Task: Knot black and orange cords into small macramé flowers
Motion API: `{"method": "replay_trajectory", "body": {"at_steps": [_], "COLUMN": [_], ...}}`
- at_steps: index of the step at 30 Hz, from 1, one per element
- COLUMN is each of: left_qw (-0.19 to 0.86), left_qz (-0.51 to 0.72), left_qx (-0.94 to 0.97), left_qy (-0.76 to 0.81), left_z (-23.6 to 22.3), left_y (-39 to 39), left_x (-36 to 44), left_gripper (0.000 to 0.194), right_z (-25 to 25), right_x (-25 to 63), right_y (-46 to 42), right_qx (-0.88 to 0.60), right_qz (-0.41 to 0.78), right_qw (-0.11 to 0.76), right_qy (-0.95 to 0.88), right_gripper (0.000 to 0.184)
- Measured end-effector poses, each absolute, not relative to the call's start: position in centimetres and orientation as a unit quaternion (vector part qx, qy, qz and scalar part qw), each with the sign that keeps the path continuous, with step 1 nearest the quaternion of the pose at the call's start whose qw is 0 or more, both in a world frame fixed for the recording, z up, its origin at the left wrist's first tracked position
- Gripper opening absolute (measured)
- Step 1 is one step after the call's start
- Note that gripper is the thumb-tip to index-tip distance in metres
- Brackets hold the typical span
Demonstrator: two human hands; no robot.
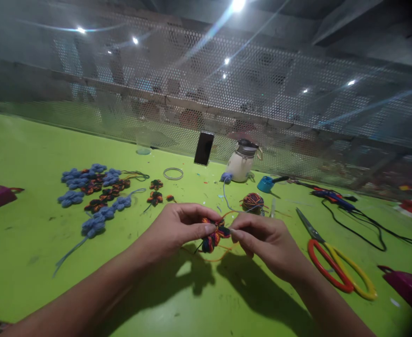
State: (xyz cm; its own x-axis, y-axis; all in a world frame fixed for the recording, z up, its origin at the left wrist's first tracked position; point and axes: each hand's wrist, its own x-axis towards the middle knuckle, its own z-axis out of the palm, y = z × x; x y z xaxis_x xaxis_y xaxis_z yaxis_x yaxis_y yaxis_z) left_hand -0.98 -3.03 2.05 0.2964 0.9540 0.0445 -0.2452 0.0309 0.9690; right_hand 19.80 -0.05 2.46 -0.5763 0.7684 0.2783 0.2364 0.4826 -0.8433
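Above the green table, a multicoloured crocheted flower [211, 238] in dark, red and orange yarn is held between both hands. My left hand [183, 225] pinches it from the left, thumb on top and fingers behind. The closed thumb and fingertips of my right hand [262, 234] grip the dark petal at its right edge; whether they also hold a small tool is hidden. Orange yarn loops below the flower and runs up over my right fingers. Just behind that hand sits a multicoloured ball of yarn [253, 202].
Blue crocheted flowers [93, 225] and dark multicoloured ones [156, 198] lie to the left. Scissors [327, 257] and a corded tool [334, 195] are at right. Farther back stand a phone [203, 148], a white jug [240, 164], a blue pot [265, 184] and a ring [173, 173].
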Motion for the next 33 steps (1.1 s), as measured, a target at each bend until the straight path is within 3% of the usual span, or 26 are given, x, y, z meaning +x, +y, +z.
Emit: {"method": "replay_trajectory", "body": {"at_steps": [9, 16, 24, 33], "left_qw": [0.642, 0.668, 0.612, 0.63], "left_qz": [0.5, 0.512, 0.487, 0.476], "left_qx": [0.472, 0.43, 0.514, 0.52], "left_qy": [0.34, 0.326, 0.351, 0.326], "left_z": [1.9, 1.9, 1.8, 1.7], "left_y": [-3.1, -3.3, -3.1, -3.0], "left_x": [-0.4, -0.3, -0.5, -0.6], "left_gripper": [0.021, 0.02, 0.017, 0.015], "right_z": [0.7, 0.5, 0.6, 0.7], "right_x": [19.2, 18.8, 18.3, 17.3], "right_y": [-0.2, -0.3, -0.9, -2.1], "right_qx": [-0.283, -0.273, -0.277, -0.262], "right_qz": [0.638, 0.635, 0.629, 0.726], "right_qw": [0.338, 0.362, 0.353, 0.325], "right_qy": [-0.632, -0.625, -0.634, -0.546], "right_gripper": [0.014, 0.011, 0.015, 0.018]}}
